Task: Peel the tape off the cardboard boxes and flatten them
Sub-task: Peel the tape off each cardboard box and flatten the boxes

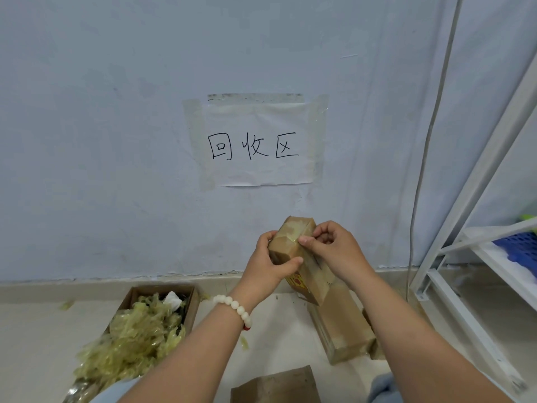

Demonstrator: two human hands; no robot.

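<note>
A small brown cardboard box (pixel 293 234), wrapped in clear yellowish tape and carrying a red and yellow label, is held up in front of the wall. My left hand (pixel 268 269) grips its left side, thumb across the front face. My right hand (pixel 331 248) pinches the tape (pixel 295 239) at the box's right edge between thumb and curled fingers. Another taped box (pixel 343 324) lies on the floor below, partly hidden by my right forearm. A flat piece of cardboard (pixel 276 385) lies at the bottom edge.
An open cardboard box (pixel 191 301) at the lower left overflows with crumpled peeled tape (pixel 136 335). A white metal shelf frame (pixel 470 257) with a blue basket (pixel 520 245) stands at the right. A paper sign (pixel 255 144) is taped to the wall.
</note>
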